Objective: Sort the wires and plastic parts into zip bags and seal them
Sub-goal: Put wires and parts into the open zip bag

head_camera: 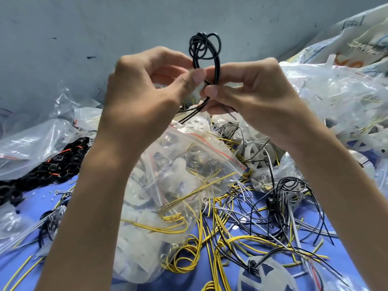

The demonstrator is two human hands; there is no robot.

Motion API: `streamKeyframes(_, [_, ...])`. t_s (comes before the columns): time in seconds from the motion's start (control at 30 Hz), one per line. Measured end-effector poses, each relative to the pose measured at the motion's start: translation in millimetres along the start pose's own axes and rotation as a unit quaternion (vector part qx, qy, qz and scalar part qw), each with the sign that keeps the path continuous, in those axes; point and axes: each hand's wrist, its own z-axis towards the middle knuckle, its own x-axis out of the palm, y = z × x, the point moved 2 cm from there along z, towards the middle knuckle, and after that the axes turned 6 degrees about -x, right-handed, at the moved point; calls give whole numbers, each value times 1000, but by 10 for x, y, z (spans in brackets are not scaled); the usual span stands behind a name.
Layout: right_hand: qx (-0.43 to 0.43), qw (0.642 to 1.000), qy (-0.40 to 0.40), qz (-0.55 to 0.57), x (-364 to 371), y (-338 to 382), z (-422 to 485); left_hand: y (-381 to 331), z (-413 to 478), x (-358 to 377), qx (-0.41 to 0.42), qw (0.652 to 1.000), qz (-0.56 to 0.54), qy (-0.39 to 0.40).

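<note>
left hand [147, 87] and right hand [249, 91] pinched the black wire bundle [195, 63], long axis upright, directly above the zip bag [189, 158].

wire bundle [204, 49] above zip bag [212, 147] | ring pile [48, 169] left | loose wires [283, 208] right

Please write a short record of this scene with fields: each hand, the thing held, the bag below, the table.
left hand: pinches the black wires
right hand: pinches the same black wires, beside the left hand
black wires: coiled, loops standing above both hands, ends hanging below
zip bag: under the hands, holds white plastic parts and yellow wires; sealed or not, cannot tell
table: blue, strewn with loose wires, yellow, black and grey
far left: black rings in a heap
</note>
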Motion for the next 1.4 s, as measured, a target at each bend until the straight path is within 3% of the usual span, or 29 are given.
streamKeyframes(0.13, [3, 990, -118, 76, -49, -32, 45, -92, 1, -66, 39, 995, 27, -90])
streamKeyframes(0.23, [-4, 966, -188, 177, -75, -38, 64, -168, -46, 20, 2, 998, -35, 45])
streamKeyframes(0.3, [-14, 959, -199, 200, -74, -26, 70, -193, -95, 135, -20, 990, -19, 141])
streamKeyframes(0.37, [-12, 958, -197, 206, -56, -23, 66, -163, -112, 252, -53, 987, 15, 153])
streamKeyframes(0.53, [13, 975, -174, 136, 30, -36, 27, -39, -130, 413, -145, 986, -44, 63])
streamKeyframes(0.77, [50, 998, -25, 31, 54, -2, -14, 25, -87, 349, -123, 982, -137, -36])
streamKeyframes(0.93, [64, 976, 87, -188, 23, 12, -18, 55, -38, 262, -109, 980, -163, -37])
streamKeyframes(1.03, [80, 963, 138, -217, 66, 21, -30, 45, -32, 230, -78, 985, -153, 1])
streamKeyframes(1.3, [103, 958, 150, -223, -56, 103, -15, -26, -43, 224, -52, 986, -107, 116])
streamKeyframes(1.4, [101, 955, 170, -221, -38, 104, -24, -19, -56, 229, -34, 991, -59, 116])
